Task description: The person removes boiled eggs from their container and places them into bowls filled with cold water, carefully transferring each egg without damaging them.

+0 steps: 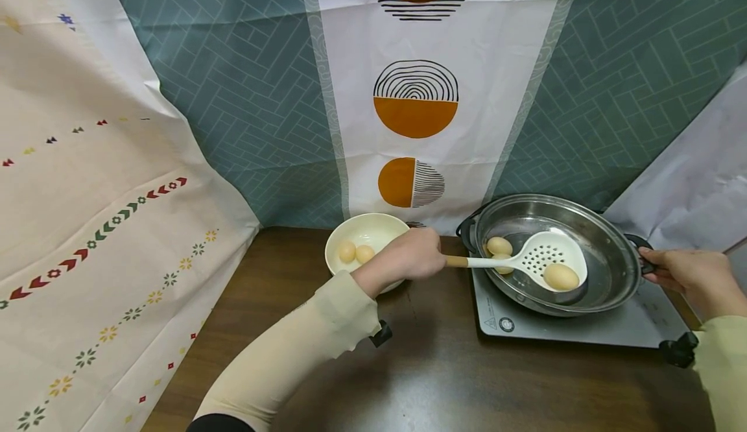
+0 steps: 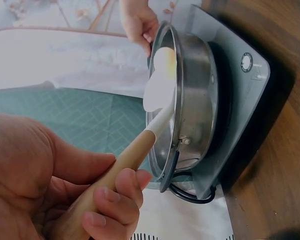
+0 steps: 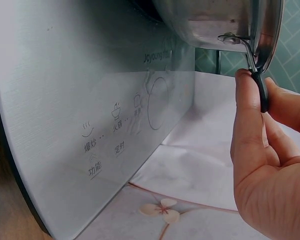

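My left hand (image 1: 413, 255) grips the wooden handle (image 2: 132, 152) of a white slotted skimmer (image 1: 539, 253). One egg (image 1: 561, 277) lies in the skimmer's bowl, over the inside of a steel pot (image 1: 528, 304). Two more eggs (image 1: 499, 246) sit in the pot at its left side, one partly hidden by the skimmer's neck. With thumb and fingers, my right hand (image 1: 697, 277) pinches the pot's black right handle (image 3: 262, 92). Behind my left forearm stands a cream bowl (image 1: 378, 223) with two eggs (image 1: 347, 251) in it.
The pot stands on a grey induction cooker (image 1: 589, 331), at the right of the dark wooden table (image 1: 443, 380). Its other black handle (image 1: 467, 234) points left. A patterned cloth (image 1: 414, 179) hangs behind, and a cream cloth (image 1: 117, 257) covers the left side.
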### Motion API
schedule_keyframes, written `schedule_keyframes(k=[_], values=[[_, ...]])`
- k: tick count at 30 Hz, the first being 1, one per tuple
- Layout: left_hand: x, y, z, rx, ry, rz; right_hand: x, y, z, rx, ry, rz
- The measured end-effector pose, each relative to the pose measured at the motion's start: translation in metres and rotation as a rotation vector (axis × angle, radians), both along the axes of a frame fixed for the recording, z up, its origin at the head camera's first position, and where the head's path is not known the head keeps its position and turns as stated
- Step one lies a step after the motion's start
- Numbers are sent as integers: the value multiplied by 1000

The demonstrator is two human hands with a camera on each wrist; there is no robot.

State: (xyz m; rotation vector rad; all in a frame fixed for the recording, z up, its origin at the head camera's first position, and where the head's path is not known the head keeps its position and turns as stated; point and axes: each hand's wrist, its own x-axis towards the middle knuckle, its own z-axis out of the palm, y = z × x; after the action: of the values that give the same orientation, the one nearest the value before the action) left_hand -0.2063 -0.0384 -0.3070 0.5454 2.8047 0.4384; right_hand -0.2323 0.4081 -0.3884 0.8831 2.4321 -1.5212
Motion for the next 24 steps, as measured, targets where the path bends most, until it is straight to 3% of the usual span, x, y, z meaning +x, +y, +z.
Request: schedule_keyframes(k=[11,24], values=[[2,-9,2,31,12,26,-3,5,-10,90,12,20],[5,-25,5,90,-7,68,3,-3,-3,80,27,22]])
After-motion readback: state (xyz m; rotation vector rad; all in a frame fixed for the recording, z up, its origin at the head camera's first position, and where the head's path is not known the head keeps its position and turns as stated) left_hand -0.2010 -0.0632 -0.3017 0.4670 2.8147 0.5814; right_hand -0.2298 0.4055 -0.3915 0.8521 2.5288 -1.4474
